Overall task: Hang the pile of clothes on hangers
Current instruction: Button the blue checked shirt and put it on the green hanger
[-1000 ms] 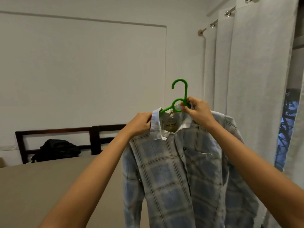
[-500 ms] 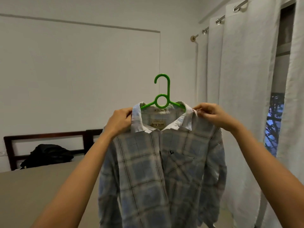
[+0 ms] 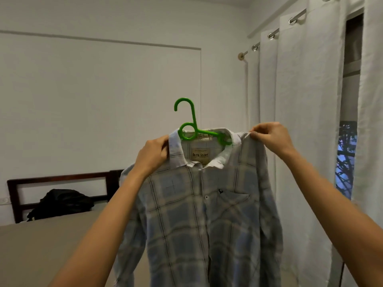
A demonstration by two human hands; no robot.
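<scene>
A pale blue and beige plaid shirt [image 3: 199, 224] hangs in front of me on a green plastic hanger [image 3: 189, 125]. The hanger's hook and ring stick out above the collar, tilted to the left, and its arms are hidden inside the shirt. My left hand [image 3: 152, 155] grips the shirt at the left side of the collar and shoulder. My right hand [image 3: 271, 137] pinches the fabric at the top of the right shoulder. The shirt front faces me, with a chest pocket on the right.
A bed with a tan cover [image 3: 41, 245] lies at the lower left, with a dark wooden headboard [image 3: 62, 179] and a black bag [image 3: 60, 204] behind it. White curtains [image 3: 306, 121] hang on a rod [image 3: 269, 35] along the right, with a window gap [image 3: 346, 160].
My right hand has slid outward along the right shoulder of the shirt. The hanger has tilted to the left inside the collar. The view has turned a little more toward the curtains.
</scene>
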